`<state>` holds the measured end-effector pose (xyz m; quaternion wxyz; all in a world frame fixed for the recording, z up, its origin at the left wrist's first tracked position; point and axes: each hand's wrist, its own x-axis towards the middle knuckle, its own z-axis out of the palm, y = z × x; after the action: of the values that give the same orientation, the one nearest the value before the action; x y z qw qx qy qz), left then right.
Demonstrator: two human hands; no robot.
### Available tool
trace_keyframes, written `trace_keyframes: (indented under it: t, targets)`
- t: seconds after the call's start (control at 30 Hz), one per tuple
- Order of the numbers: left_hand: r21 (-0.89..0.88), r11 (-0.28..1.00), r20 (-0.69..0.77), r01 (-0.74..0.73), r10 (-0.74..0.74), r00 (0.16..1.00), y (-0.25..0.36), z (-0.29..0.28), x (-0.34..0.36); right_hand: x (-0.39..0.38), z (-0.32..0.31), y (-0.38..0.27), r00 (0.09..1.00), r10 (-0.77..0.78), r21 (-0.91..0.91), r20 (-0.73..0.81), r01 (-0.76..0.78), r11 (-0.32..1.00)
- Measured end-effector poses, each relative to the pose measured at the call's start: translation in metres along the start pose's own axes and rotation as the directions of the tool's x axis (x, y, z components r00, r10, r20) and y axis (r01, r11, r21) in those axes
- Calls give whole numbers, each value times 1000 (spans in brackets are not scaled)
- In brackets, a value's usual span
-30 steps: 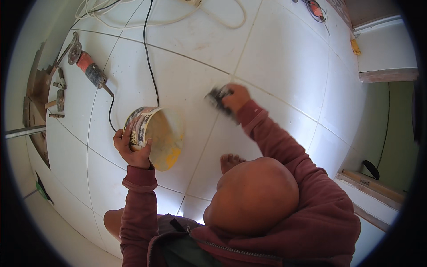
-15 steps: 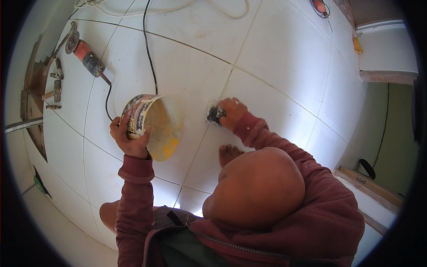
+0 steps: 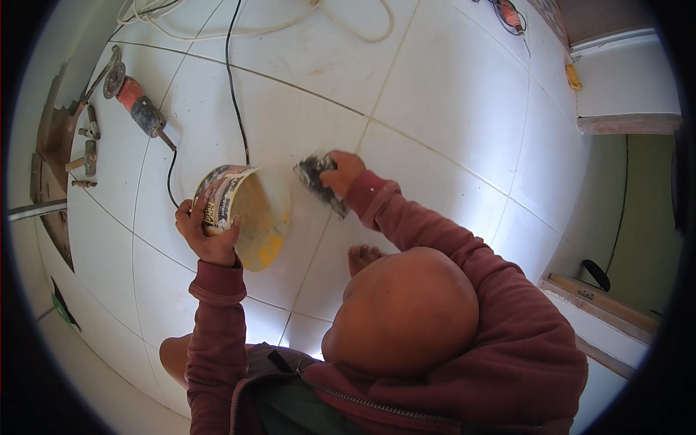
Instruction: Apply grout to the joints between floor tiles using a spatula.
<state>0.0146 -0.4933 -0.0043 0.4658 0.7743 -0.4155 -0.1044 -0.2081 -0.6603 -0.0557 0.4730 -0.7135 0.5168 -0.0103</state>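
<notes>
My left hand point(image 3: 210, 230) is closed round the side of a plastic bucket point(image 3: 220, 194) with a printed label. The bucket is tilted, its mouth facing right, and yellow and whitish residue coats the inside. To the right of that mouth, my right hand point(image 3: 344, 172) grips a dark, flat scraper-like tool point(image 3: 319, 183) smeared with pale paste. The tool's wide edge points toward the bucket, a short gap apart from it. Part of the tool is hidden under my fingers, so its exact kind is unclear.
White floor tiles point(image 3: 435, 87) with dark and pale joints spread around. An angle grinder point(image 3: 138, 103) lies at the far left, near a hammer point(image 3: 90, 158). Its black cord runs behind the bucket. A pale cable point(image 3: 275, 30) and a red tool point(image 3: 509, 14) lie farther off.
My right hand has moved left toward the bucket with the tool, which has turned so more of its flat side shows. My left hand still holds the tilted bucket.
</notes>
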Motion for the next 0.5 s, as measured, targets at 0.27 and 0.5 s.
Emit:
trace_keyframes:
  t: [0.27, 0.5]
  targets:
    - [-82, 997, -13, 12, -13, 1000, 0, 2, 0, 27, -113, 59, 916, 152, 97, -371, -125, 987]
    - [6, 1000, -4, 30, -30, 1000, -2, 1, -1, -22, -9, 10, 983, 18, 65, 182, -30, 997]
